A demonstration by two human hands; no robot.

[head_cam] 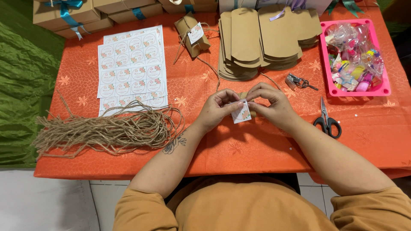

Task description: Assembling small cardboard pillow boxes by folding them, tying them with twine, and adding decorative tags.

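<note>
1. Leftmost, a loose bundle of brown jute twine is lying at about nine o'clock from the hands, on the orange patterned tablecloth.
2. Just above it, at ten o'clock, white sheets of round floral stickers are resting flat.
3. At the centre, the left hand is pinching the left edge of a small white square tag with a floral print, thumb and fingers closed on it.
4. Facing it, the right hand is gripping the tag's right side, fingertips meeting the left hand's; a small brown kraft box is sitting mostly hidden behind both hands.
5. At twelve o'clock, a finished brown pillow box tied with twine is lying beside stacks of flat brown pillow-box blanks.
6. At three o'clock, black-handled scissors are lying well apart from the right hand.
7. At two o'clock, a pink plastic tray is holding small wrapped colourful items.
</note>
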